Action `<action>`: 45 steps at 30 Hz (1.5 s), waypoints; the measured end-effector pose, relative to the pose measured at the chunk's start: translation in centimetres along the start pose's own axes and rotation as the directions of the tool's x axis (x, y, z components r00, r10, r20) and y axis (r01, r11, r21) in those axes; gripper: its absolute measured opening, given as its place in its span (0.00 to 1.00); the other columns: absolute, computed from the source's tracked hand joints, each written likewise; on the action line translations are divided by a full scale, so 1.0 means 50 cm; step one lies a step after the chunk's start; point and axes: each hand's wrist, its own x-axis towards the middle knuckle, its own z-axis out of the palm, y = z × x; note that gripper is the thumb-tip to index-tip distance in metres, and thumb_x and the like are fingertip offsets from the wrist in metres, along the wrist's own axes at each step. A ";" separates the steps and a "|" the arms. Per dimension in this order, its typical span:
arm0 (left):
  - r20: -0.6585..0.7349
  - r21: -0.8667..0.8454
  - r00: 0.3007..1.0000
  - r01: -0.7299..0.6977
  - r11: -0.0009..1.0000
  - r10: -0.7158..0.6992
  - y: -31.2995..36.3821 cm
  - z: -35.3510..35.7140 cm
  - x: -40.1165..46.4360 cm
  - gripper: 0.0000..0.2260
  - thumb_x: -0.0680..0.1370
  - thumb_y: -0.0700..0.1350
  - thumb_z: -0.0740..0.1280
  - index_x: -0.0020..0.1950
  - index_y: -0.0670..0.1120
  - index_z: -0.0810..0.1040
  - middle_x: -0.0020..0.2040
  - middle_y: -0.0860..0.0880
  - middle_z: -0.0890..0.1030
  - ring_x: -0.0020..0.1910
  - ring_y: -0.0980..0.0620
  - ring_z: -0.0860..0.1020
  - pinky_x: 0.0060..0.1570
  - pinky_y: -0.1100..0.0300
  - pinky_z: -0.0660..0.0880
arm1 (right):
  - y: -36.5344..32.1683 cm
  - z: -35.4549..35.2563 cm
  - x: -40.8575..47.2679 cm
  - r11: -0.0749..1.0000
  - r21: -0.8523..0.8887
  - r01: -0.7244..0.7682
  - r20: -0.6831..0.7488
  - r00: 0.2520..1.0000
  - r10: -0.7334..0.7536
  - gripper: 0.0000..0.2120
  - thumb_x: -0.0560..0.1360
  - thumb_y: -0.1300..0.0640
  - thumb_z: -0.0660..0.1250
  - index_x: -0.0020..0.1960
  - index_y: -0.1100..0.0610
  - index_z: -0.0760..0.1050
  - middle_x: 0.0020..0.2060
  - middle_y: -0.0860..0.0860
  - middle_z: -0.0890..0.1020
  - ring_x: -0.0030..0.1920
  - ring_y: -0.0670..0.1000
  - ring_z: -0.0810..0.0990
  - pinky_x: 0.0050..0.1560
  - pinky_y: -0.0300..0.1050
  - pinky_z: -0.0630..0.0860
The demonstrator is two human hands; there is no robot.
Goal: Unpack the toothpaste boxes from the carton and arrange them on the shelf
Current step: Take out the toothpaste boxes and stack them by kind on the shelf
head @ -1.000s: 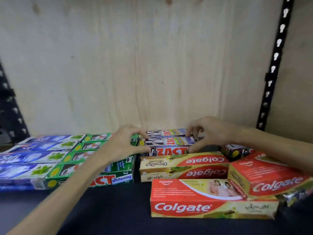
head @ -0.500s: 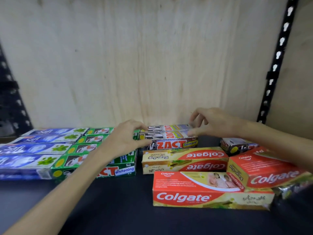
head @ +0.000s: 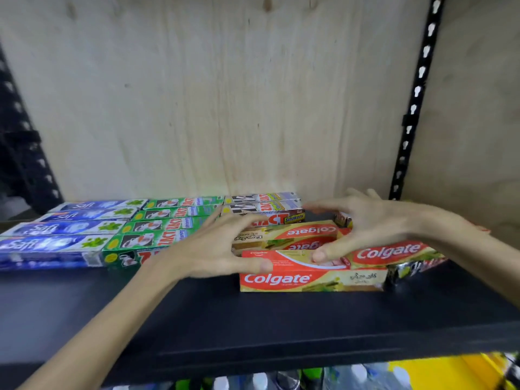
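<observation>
Both the left hand (head: 213, 249) and right hand (head: 368, 223), fingers spread and gripping nothing, hover over the front Colgate box (head: 309, 277) on the shelf (head: 253, 327); judged step: arranging; next, grasp its two ends squarely.

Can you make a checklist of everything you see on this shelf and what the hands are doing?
Surface: black shelf, plywood back panel.
Job's things: blue Safi boxes at left, green Zact boxes beside them, silver Zact Smokers boxes at the back, red Colgate boxes in front.
Clutter: torn dark wrapper at right.
Hands: left hand and right hand open, fingers spread over the Colgate boxes.
Cables: nothing seen.
Surroundings: slotted black upright; bottles on the shelf below.
</observation>
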 end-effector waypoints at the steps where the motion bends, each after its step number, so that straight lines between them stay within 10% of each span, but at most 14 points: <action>1: 0.017 -0.030 1.000 0.009 1.000 -0.009 0.004 0.002 -0.004 0.50 0.57 0.84 0.60 0.76 0.71 0.52 0.75 0.58 0.65 0.81 0.52 0.48 0.79 0.44 0.39 | -0.003 0.002 0.001 1.000 -0.006 0.013 0.011 1.000 -0.013 0.49 0.54 0.18 0.68 0.72 0.22 0.52 0.58 0.40 0.66 0.69 0.53 0.59 0.72 0.61 0.62; 16: -0.094 -0.058 0.995 0.036 0.998 -0.042 0.034 0.026 -0.031 0.50 0.64 0.73 0.73 0.78 0.67 0.50 0.72 0.64 0.66 0.81 0.52 0.40 0.77 0.42 0.35 | 0.001 0.019 0.018 0.993 -0.066 0.093 0.041 0.995 -0.091 0.53 0.55 0.23 0.74 0.74 0.25 0.53 0.57 0.41 0.66 0.64 0.53 0.59 0.70 0.55 0.63; 25: -0.187 0.003 0.981 -0.052 0.999 0.051 0.024 0.025 -0.083 0.40 0.68 0.69 0.73 0.76 0.63 0.59 0.69 0.64 0.68 0.67 0.82 0.41 0.78 0.51 0.34 | -0.029 0.007 0.020 0.972 -0.197 0.130 0.067 0.991 -0.119 0.47 0.55 0.22 0.72 0.72 0.32 0.65 0.58 0.43 0.67 0.61 0.50 0.58 0.63 0.48 0.62; 29: -0.159 -0.037 0.987 0.000 0.999 -0.006 0.013 0.020 -0.104 0.41 0.67 0.71 0.73 0.75 0.68 0.57 0.68 0.68 0.63 0.78 0.61 0.49 0.78 0.40 0.54 | -0.045 0.013 0.019 0.955 -0.241 0.171 0.035 0.985 -0.168 0.46 0.55 0.21 0.71 0.71 0.33 0.68 0.58 0.42 0.66 0.60 0.49 0.57 0.63 0.47 0.62; 37: -0.156 -0.096 0.987 0.009 0.995 -0.024 -0.038 0.005 -0.166 0.39 0.66 0.70 0.74 0.73 0.69 0.60 0.67 0.68 0.65 0.71 0.65 0.64 0.69 0.51 0.70 | -0.076 0.053 0.005 0.972 -0.148 0.180 -0.031 0.982 -0.186 0.44 0.56 0.20 0.69 0.70 0.28 0.66 0.56 0.41 0.68 0.58 0.49 0.60 0.61 0.46 0.63; 45: -0.126 -0.154 0.991 0.016 0.988 -0.035 -0.090 -0.017 -0.234 0.38 0.66 0.67 0.76 0.72 0.68 0.62 0.67 0.74 0.66 0.76 0.67 0.54 0.76 0.48 0.62 | -0.159 0.087 -0.013 0.966 -0.151 0.208 -0.061 0.974 -0.220 0.43 0.60 0.21 0.68 0.73 0.31 0.64 0.58 0.46 0.69 0.57 0.50 0.60 0.58 0.47 0.61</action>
